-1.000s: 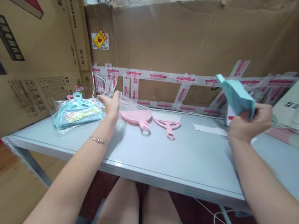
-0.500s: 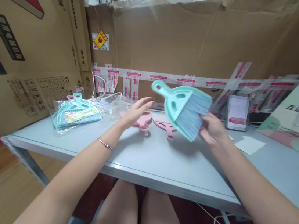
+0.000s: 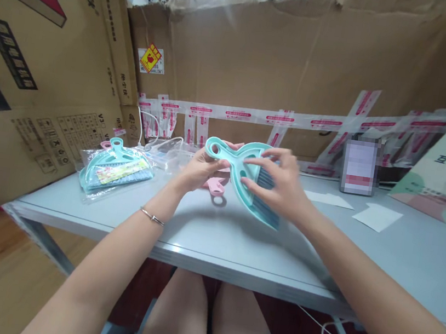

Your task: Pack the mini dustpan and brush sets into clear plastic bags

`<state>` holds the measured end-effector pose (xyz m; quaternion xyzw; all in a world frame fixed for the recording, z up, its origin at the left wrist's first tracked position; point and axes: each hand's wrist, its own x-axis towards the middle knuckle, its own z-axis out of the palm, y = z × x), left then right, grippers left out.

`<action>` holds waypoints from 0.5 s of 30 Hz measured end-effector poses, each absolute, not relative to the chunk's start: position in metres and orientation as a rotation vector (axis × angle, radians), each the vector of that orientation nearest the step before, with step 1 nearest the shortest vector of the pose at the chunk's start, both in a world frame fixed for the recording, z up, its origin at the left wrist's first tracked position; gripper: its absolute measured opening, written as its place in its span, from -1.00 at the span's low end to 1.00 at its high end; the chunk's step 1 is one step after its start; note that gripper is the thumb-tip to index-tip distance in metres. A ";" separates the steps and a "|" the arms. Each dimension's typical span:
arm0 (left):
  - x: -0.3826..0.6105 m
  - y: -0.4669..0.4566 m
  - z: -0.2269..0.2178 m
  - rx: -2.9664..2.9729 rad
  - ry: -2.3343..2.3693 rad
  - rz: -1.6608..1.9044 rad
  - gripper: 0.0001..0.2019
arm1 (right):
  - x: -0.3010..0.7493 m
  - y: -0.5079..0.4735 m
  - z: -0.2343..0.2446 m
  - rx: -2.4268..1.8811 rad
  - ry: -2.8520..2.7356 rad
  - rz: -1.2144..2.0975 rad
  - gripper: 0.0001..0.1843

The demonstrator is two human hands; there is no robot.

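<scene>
Teal brush (image 3: 240,170) held raised above table (image 3: 197,232), handle (image 3: 225,153) pinched between thumb and fingers of left hand (image 3: 198,170). Right hand (image 3: 282,189) spread over bristles (image 3: 265,211); contact cannot be told. Pink dustpan (image 3: 215,188) partly hidden beyond.

- Right hand (image 3: 281,183), at three o'clock on the turquoise brush (image 3: 240,172): blurred, covering part of the bristles (image 3: 261,215); fingertip contact cannot be told.
- Left hand (image 3: 199,173), at nine o'clock on it: some fingers hidden behind the handle.
- Pink dustpan (image 3: 215,187), at seven o'clock from the brush: mostly hidden, handle showing.
- Phone (image 3: 359,167), toward two o'clock: screen pixelated.
- Printed box (image 3: 423,184), at three o'clock: cut off by the picture's edge.
- Carton (image 3: 54,66), at ten o'clock: cut off, its smallest print unreadable.
- Both forearms, at five and seven: cropped.
</scene>
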<state>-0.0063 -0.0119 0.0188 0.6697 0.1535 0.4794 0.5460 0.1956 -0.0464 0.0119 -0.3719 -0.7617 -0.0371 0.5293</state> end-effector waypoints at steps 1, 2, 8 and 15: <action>-0.007 -0.013 0.020 1.606 0.378 1.144 -0.58 | 0.190 -0.045 0.016 -0.893 -1.920 -0.116 -0.71; -0.008 -0.014 0.021 1.626 0.397 1.152 -0.56 | 0.186 -0.042 0.020 -0.892 -1.986 -0.110 -0.69; -0.018 -0.016 0.025 1.749 0.431 1.220 -0.55 | 0.192 -0.021 0.044 -0.804 -2.204 0.033 -0.63; -0.005 -0.020 0.026 1.837 0.443 1.307 -0.58 | 0.187 -0.028 0.041 -0.827 -2.170 -0.107 -0.88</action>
